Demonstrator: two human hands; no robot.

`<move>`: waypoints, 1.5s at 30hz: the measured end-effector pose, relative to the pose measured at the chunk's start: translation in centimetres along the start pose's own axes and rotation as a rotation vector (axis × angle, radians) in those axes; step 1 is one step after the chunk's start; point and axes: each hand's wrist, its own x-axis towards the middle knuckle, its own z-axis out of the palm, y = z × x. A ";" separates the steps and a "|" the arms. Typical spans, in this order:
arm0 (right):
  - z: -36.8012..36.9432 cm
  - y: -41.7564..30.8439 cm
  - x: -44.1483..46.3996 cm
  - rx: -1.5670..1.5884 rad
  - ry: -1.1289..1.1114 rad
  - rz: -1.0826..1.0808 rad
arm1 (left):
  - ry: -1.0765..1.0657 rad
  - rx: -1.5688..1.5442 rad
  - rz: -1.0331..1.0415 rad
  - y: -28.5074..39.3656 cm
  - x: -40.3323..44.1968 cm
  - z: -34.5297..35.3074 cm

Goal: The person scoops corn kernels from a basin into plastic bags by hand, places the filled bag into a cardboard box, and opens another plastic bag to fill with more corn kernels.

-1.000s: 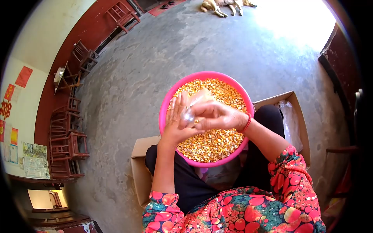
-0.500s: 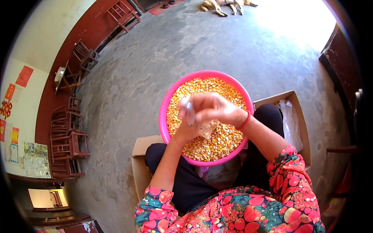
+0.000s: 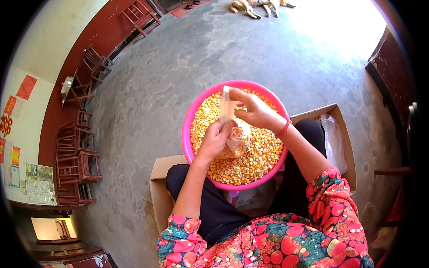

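Observation:
A clear plastic bag [image 3: 238, 142] with corn kernels in its lower part rests on the heap of loose corn kernels [image 3: 254, 167]. My left hand [image 3: 215, 139] is closed around the bag's gathered neck. Above that grip, the bag's upper part stretches up, narrow and flattened. My right hand [image 3: 257, 111] has its fingertips on the top end of the bag, with its thumb curved lower down beside it. A red cord circles the right wrist. The pink basin [image 3: 186, 138] holding the kernels sits between my knees.
A cardboard box [image 3: 346, 134] with clear plastic bags [image 3: 333, 143] stands by my right leg. Another cardboard box [image 3: 163, 169] is at my left knee. Wooden chairs [image 3: 87, 167] line the left wall. A dog [image 3: 250, 6] lies on the concrete floor [image 3: 147, 98] ahead.
The bag's upper part now stands stretched upward in view. My right hand has shifted slightly right and its fingers have opened out from around the neck. The left hand still grips the bag.

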 end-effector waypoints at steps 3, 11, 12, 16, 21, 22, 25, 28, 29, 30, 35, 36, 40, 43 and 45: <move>-0.8 0.3 -0.5 -0.919 -0.169 -0.138 | 0.039 0.049 -0.058 -0.5 -0.2 0.1; -3.3 -0.5 0.3 -0.089 -0.246 0.135 | 0.190 0.237 0.097 0.0 -0.5 0.2; -3.4 -0.7 0.5 -0.096 -0.152 0.133 | 0.188 0.236 0.096 0.2 -0.6 0.3; -3.8 0.9 -0.3 -0.774 -0.353 -0.163 | 0.253 0.227 0.196 0.6 -0.8 -0.1; 1.4 2.2 -2.5 -0.895 -0.604 -0.046 | 0.275 0.429 0.445 1.7 -1.3 -0.2; 2.3 2.2 -3.0 -0.913 -0.591 -0.064 | 0.273 0.429 0.445 1.7 -1.3 -0.1; 3.1 2.9 -2.8 -0.922 -0.688 -0.005 | 0.197 0.459 0.570 2.0 -1.3 0.1; 3.0 2.8 -2.7 -0.845 -0.805 0.047 | 0.254 0.389 0.511 1.6 -1.3 0.1; 3.0 3.0 -2.9 -0.839 -0.758 -0.024 | 0.255 0.389 0.508 1.7 -1.4 0.1; 2.9 3.2 -3.1 -0.833 -0.710 -0.094 | 0.245 0.371 0.512 2.0 -1.5 0.2; 3.5 4.4 -3.5 -0.745 -0.592 -0.141 | 0.204 0.463 0.546 1.7 -1.0 -0.1; 3.9 4.0 -3.6 -0.718 -0.559 -0.164 | 0.186 0.411 0.510 1.8 -1.1 0.0; 5.4 4.9 -3.7 -0.665 -0.444 -0.175 | 0.116 0.372 0.459 2.2 -1.3 0.3; 5.6 6.1 -4.2 -0.620 -0.312 -0.261 | 0.080 0.416 0.428 1.9 -1.4 0.3; 5.6 6.4 -4.2 -0.567 -0.257 -0.245 | 0.066 0.336 0.403 1.6 -1.2 -0.1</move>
